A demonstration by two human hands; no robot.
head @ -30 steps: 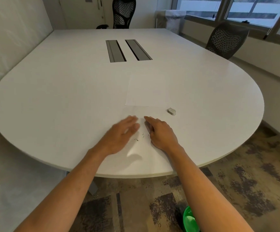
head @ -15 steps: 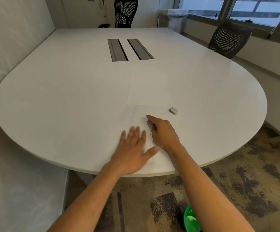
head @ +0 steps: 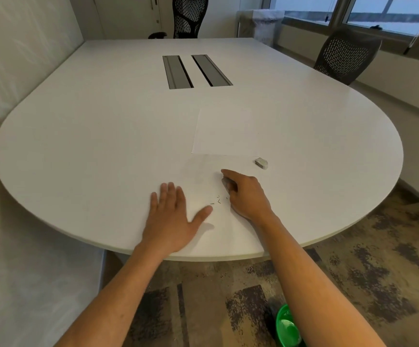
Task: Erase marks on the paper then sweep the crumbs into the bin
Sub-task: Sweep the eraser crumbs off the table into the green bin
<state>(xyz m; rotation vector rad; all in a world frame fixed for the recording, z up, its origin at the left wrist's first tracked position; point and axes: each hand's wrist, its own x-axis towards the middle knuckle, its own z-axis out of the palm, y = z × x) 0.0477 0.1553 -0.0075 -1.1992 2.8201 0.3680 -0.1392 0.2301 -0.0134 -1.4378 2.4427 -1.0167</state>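
A white sheet of paper [head: 203,171] lies near the front edge of the white table [head: 103,146]. A few dark eraser crumbs [head: 218,200] sit on it between my hands. My left hand [head: 173,216] lies flat and open on the sheet's left part, thumb pointing toward the crumbs. My right hand [head: 246,194] rests on its edge just right of the crumbs, fingers curved and together, holding nothing. A small grey eraser [head: 261,163] lies on the table beyond my right hand. A green bin [head: 287,326] stands on the floor below my right forearm.
A second white sheet [head: 223,131] lies farther back, touching the near one. Two grey cable slots [head: 196,71] are set in the table's middle. Mesh chairs stand at the far end [head: 189,16] and at the right [head: 346,56]. Patterned carpet covers the floor.
My left hand drew back toward the table's front edge and spread flat, uncovering the crumbs. My right hand stayed almost where it was.
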